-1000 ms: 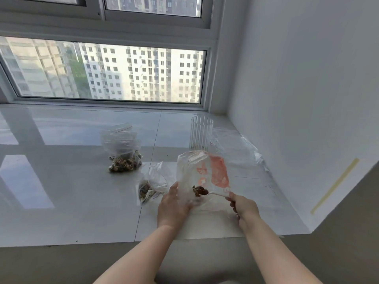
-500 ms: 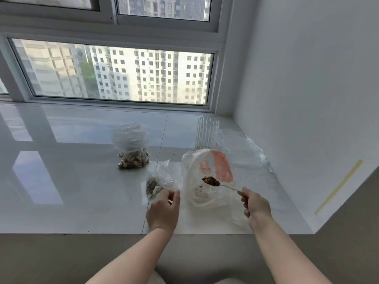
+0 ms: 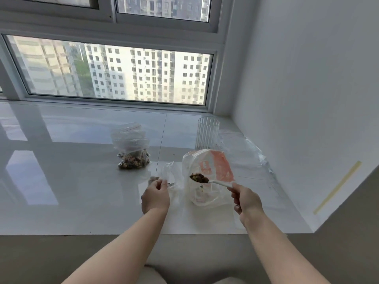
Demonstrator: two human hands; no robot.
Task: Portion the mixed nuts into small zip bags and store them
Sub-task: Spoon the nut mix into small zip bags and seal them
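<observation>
My right hand (image 3: pixel 247 199) grips the handle of a white spoon (image 3: pixel 217 183) heaped with mixed nuts (image 3: pixel 199 178), held in the air in front of the big white and orange bag (image 3: pixel 207 175). My left hand (image 3: pixel 155 196) pinches the edge of a small clear zip bag (image 3: pixel 171 176) lying just left of the big bag, with a few nuts inside. Farther back and left stands a filled zip bag (image 3: pixel 132 149) with nuts at its bottom.
A ribbed clear glass (image 3: pixel 207 133) stands behind the big bag. Loose clear plastic sheets (image 3: pixel 244 152) lie to the right along the white wall. The glossy white sill (image 3: pixel 61 181) runs wide to the left, with its front edge near me.
My right hand lifted the loaded spoon out of the big bag. My left hand left the big bag and took hold of the small zip bag beside it.
</observation>
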